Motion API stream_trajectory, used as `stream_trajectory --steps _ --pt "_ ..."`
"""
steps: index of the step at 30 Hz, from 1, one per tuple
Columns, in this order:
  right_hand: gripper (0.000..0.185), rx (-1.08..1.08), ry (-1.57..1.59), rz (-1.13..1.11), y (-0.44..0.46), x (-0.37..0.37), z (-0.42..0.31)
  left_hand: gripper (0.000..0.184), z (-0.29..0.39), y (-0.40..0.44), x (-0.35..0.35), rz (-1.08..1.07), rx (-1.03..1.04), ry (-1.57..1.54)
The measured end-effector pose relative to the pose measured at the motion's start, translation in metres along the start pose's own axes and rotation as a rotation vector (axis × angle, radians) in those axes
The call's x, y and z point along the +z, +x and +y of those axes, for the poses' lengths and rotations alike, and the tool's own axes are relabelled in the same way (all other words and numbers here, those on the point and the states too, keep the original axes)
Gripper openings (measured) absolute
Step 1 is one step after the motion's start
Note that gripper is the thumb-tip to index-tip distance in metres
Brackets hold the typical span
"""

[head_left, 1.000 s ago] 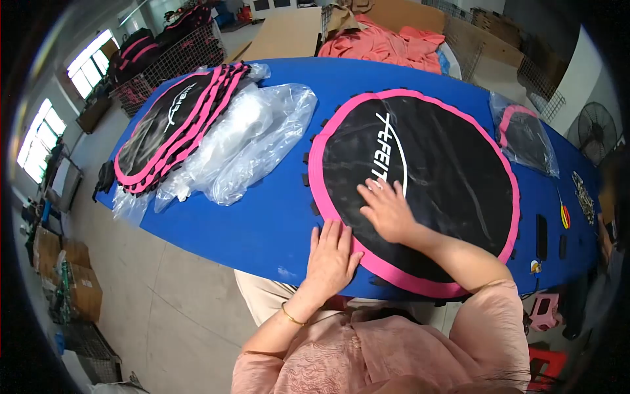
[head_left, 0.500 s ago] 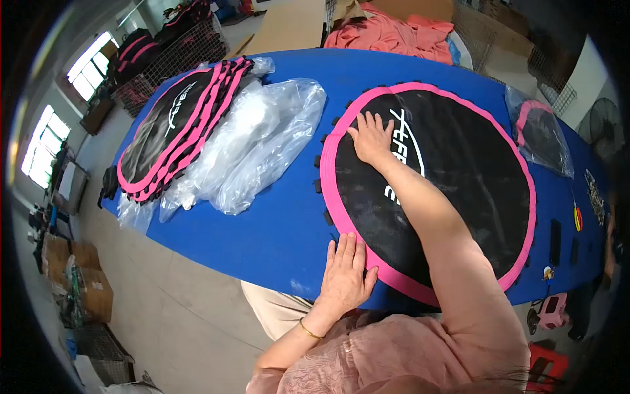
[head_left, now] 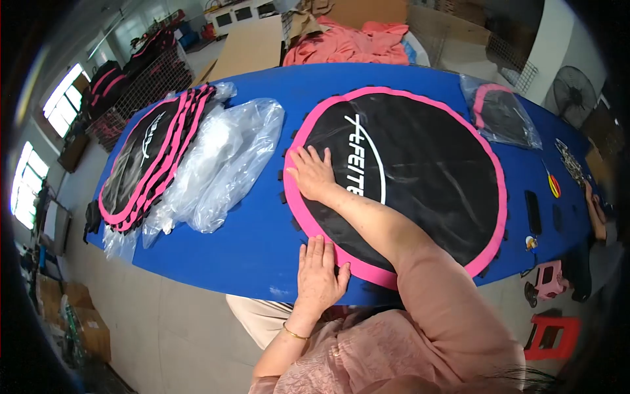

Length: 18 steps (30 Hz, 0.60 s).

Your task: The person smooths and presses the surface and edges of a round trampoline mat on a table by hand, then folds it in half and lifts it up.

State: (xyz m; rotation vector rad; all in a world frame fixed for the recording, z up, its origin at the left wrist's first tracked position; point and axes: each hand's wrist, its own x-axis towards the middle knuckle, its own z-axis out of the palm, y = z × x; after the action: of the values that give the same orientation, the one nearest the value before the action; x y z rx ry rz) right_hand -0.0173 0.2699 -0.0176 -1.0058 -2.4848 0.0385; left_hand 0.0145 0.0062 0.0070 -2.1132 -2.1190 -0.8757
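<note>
A round black trampoline mat [head_left: 433, 177] with a pink border, black edge loops and white lettering lies flat on the blue table [head_left: 216, 262]. My right hand [head_left: 311, 173] rests palm down on the mat's left side, fingers spread across the pink border. Nearer my body, my left hand [head_left: 317, 274] lies flat at the mat's lower left edge, fingertips on the border. Its fingers are stretched out, and a bracelet circles the wrist. My right forearm covers part of the lettering.
Left of the mat lie crumpled clear plastic bags [head_left: 230, 171] and a stack of similar mats [head_left: 134, 167]. A bagged mat [head_left: 502, 115] sits at the far right, near a black strip [head_left: 533, 212]. Another person's arm [head_left: 596, 210] shows at the right edge. A red stool [head_left: 551, 336] stands below.
My right hand has slid from the black middle area to the mat's left border, closer to my left hand. My left hand stays at the lower left edge. The view has turned rightward.
</note>
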Motion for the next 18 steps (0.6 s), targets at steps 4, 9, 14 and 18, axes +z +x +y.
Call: stream_trajectory --steps 4,9,14,18 --pt "0.047 0.08 -0.297 0.115 -0.02 -0.035 0.059 0.061 0.0 -0.002 0.002 0.031 -0.003 0.026" --pt "0.048 0.438 -0.384 0.089 -0.066 -0.083 0.173 0.059 -0.001 -0.004 0.003 0.071 0.003 0.018" --pt "0.053 0.683 -0.535 0.078 -0.141 -0.128 0.273 0.06 -0.001 -0.005 0.005 0.077 -0.004 0.009" --pt "0.056 0.829 -0.563 0.082 -0.175 -0.15 0.296 0.06 -0.002 -0.004 0.006 0.077 0.011 -0.003"
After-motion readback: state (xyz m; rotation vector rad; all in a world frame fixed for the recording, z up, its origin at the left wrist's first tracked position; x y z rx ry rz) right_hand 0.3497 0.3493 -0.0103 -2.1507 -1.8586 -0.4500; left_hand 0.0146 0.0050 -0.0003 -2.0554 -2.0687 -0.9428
